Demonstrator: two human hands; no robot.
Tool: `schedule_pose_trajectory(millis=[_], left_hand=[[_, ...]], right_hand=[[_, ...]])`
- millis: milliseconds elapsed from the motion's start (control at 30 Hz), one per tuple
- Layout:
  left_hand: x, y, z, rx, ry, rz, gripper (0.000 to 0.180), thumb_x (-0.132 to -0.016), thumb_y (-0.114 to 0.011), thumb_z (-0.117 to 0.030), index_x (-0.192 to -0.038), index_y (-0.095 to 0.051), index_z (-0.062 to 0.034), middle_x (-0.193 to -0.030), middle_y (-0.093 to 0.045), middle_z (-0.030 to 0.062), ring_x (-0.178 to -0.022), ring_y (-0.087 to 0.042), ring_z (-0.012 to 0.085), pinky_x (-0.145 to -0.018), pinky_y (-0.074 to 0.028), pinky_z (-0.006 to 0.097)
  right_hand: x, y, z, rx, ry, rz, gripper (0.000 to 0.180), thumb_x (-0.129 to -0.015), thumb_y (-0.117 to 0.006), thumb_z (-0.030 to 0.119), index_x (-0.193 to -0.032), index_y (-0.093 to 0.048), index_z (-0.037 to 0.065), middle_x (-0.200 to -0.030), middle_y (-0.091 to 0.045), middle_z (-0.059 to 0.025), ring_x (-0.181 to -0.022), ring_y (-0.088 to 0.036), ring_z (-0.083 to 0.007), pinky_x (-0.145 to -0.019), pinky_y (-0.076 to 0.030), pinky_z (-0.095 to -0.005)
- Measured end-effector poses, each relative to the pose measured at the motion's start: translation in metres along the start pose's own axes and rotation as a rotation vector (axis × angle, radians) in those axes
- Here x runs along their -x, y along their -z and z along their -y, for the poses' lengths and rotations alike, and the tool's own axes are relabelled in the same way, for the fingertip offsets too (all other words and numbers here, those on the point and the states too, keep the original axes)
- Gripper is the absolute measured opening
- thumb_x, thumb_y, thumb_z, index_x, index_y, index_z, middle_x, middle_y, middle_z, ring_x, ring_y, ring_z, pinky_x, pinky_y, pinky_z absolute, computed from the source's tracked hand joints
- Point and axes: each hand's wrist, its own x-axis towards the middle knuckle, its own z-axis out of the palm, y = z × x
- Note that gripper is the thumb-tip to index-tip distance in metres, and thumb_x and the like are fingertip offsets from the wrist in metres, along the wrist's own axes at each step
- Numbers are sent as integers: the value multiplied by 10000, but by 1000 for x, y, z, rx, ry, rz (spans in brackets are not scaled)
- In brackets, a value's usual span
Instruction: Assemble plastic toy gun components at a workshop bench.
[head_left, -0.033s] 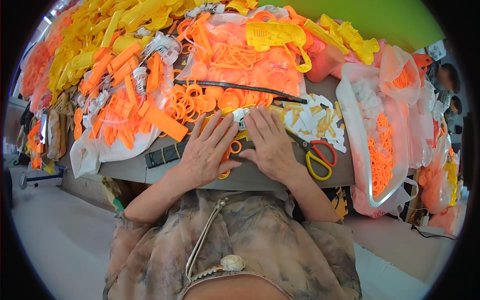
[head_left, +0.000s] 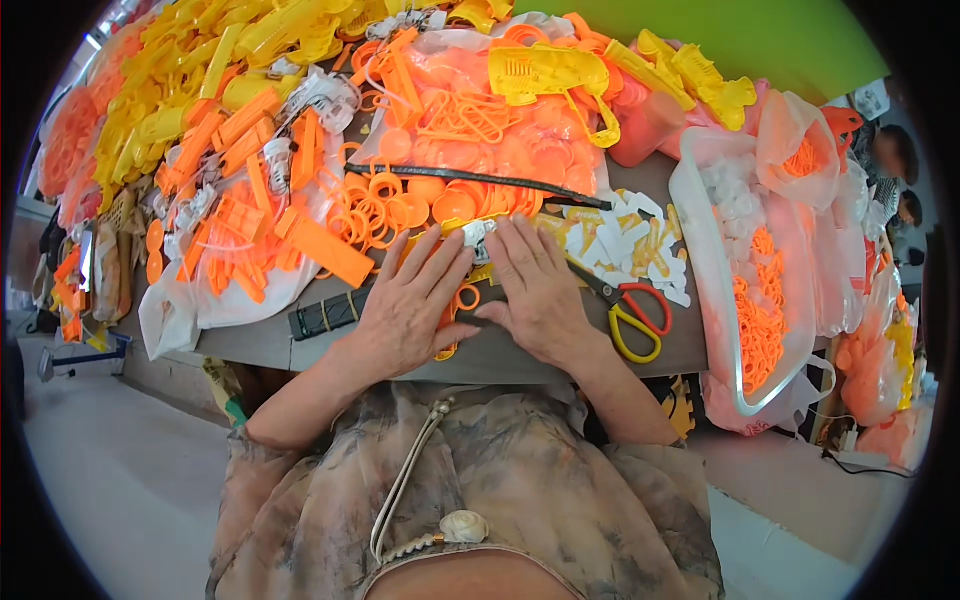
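Note:
Both hands lie palm down at the table's front edge, fingers stretched forward. My left hand (head_left: 405,305) rests flat with its thumb pointing toward the other hand. Mirroring it, my right hand (head_left: 540,295) has its fingers slightly apart and holds nothing. Between the fingertips shows a small white and silvery part (head_left: 478,236) with yellow plastic beside it, partly covered. A small orange ring (head_left: 467,297) lies between the hands, near the left thumb. Close by on the right are scissors (head_left: 636,322) with red and yellow handles, their blades partly behind my right hand. A dark banded strip (head_left: 328,314) sticks out left of my left hand.
Orange parts and rings (head_left: 385,210) are heaped ahead, beside a long black strip (head_left: 480,181). Yellow shells (head_left: 160,110) pile up at the far left. White strips (head_left: 620,240) lie right of centre. A translucent bin (head_left: 690,200) holding orange pieces stands at the right.

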Motion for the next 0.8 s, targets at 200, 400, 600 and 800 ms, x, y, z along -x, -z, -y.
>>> schedule_pose_trajectory(millis=[200, 400, 600, 800], left_hand=[[0, 0, 9, 9, 4, 24, 811, -726, -695, -436, -1356, -403, -19, -1431, -360, 144, -1341, -308, 325, -1105, -200, 511], [-3, -1, 11, 32, 4, -7, 813, -716, -709, -421, -1355, -401, -22, -1425, -368, 127, -1338, -317, 311, -1103, -207, 510], [-2, -4, 10, 88, 10, -50, 807, -718, -720, -413, -1356, -390, -46, -1415, -382, 126, -1335, -322, 307, -1101, -205, 517], [1, -7, 9, 56, 1, -81, 786, -733, -706, -435, -1343, -396, -48, -1412, -383, 134, -1333, -317, 314, -1096, -209, 522]], right_hand=[[-4, -3, 1, 12, -4, -12, 819, -696, -720, 320, -1342, -375, -46, -1399, -364, -213, -1327, -327, -377, -1077, -273, -519], [-12, 5, 3, -73, -45, -76, 622, -742, -711, 153, -1268, -444, -43, -1325, -437, -225, -1276, -393, -386, -1061, -330, -468], [-29, 1, 14, -177, -210, -268, 329, -796, -649, 51, -1088, -512, -12, -1118, -555, -217, -1053, -553, -386, -874, -467, -420], [-41, -6, 22, -56, -227, -341, 176, -782, -642, 39, -902, -522, -5, -890, -568, -162, -814, -588, -339, -690, -474, -406]])
